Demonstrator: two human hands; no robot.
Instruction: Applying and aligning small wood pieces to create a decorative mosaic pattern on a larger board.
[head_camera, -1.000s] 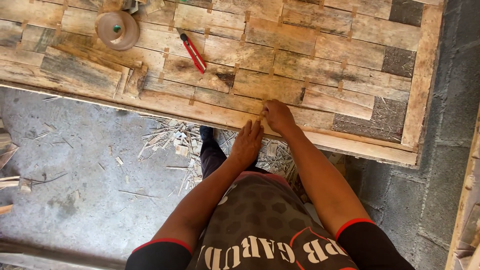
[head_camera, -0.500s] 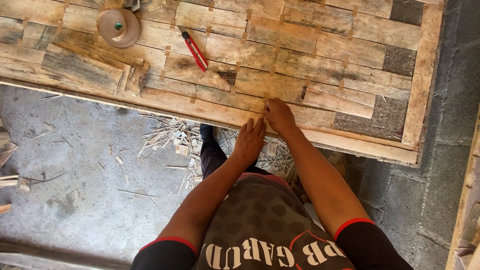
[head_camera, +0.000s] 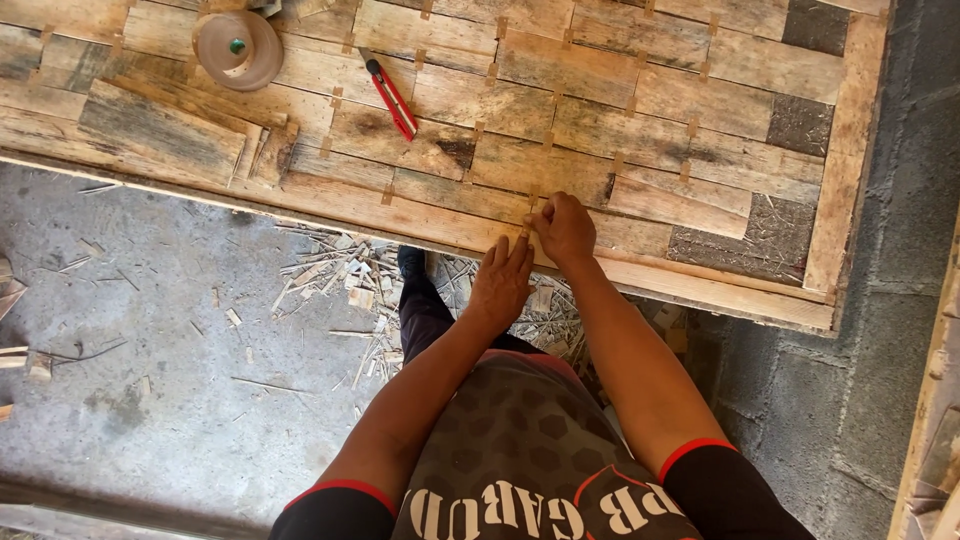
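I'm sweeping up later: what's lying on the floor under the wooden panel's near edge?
Wood chips and splinters litter the concrete floor there. Anything farther beneath the wooden panel is covered.

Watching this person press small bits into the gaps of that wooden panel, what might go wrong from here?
The right hand pinches at a gap in the rough plank panel, and the left hand lies flat on its edge, so splinters seem likely. The red utility knife lies loose on the boards and might get knocked off. Wood scraps litter the floor by the feet, a possible slip.
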